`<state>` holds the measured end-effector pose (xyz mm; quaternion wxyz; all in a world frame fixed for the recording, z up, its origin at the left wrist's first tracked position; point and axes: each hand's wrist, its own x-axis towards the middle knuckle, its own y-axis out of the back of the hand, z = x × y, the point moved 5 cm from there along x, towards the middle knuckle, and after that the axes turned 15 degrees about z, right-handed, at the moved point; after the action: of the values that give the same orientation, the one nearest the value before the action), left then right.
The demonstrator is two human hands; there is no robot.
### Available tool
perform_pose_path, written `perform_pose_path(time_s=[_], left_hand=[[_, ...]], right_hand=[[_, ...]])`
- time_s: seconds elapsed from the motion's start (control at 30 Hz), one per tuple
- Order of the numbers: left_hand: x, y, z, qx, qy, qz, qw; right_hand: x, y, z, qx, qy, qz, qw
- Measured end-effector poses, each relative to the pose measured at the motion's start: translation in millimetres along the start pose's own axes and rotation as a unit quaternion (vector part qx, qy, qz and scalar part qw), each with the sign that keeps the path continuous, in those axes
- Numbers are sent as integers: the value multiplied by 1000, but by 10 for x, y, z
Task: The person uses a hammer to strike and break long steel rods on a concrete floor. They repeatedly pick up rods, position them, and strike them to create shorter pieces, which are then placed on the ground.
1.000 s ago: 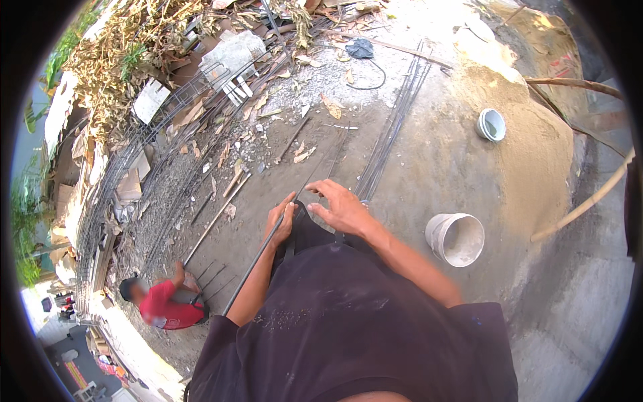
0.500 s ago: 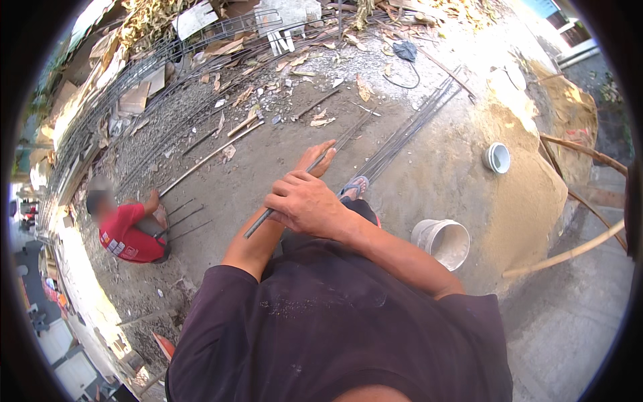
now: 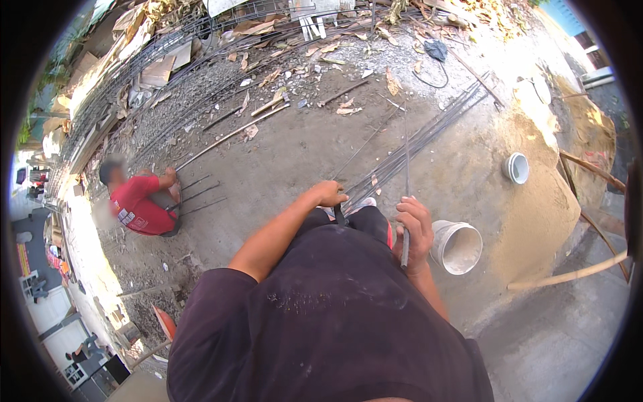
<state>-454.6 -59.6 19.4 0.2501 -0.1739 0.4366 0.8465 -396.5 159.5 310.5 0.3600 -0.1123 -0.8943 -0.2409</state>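
My right hand (image 3: pixel 414 231) is wrapped round a steel rod (image 3: pixel 406 161), held at waist height to the right of my body. The rod's short near end sticks out below the fist and its long part points away over the ground. My left hand (image 3: pixel 329 193) is closed in front of my waist, beside my right hand but apart from the rod. A short dark strip (image 3: pixel 339 214) shows just under its fingers; what it is cannot be made out. Past my feet lies a bundle of long thin steel rods (image 3: pixel 429 134) on the ground.
At the left a person in a red shirt (image 3: pixel 142 204) crouches beside several short rods (image 3: pixel 201 191). A white bucket (image 3: pixel 439 249) stands near my right hand, with a smaller pail (image 3: pixel 516 168) by a sand pile (image 3: pixel 536 221). Rebar frames (image 3: pixel 228 23), dry leaves and rubble line the far side.
The rod has swung from slanting across my body to the right, carried by my right hand. My left hand has come off it, drawn back to my waist and closed.
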Motion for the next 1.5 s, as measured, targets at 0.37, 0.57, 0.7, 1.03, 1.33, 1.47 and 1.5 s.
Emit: perform_pose_path(time_s=[0.37, 0.57, 0.7, 1.03, 1.33, 1.47, 1.5], left_hand=[[374, 507, 1298, -47, -166, 116, 978], [628, 831, 1700, -152, -257, 163, 940], [1106, 1182, 1419, -115, -326, 155, 925], [693, 1513, 859, -39, -543, -60, 837], [327, 1869, 1623, -105, -549, -40, 828], [182, 1682, 1685, -67, -581, -89, 806], [180, 1705, 1661, -143, -589, -105, 788]], right_hand=[[-62, -13, -4, -51, -62, 116, 990], [126, -523, -213, -116, -78, 171, 975], [179, -1154, -449, -164, -139, 220, 951], [-54, -2729, -1473, -259, -288, 475, 790], [537, -2189, -1436, -283, -177, 536, 775], [347, -1959, -1686, -301, -168, 577, 740], [433, -1965, -1806, -323, -169, 561, 743]])
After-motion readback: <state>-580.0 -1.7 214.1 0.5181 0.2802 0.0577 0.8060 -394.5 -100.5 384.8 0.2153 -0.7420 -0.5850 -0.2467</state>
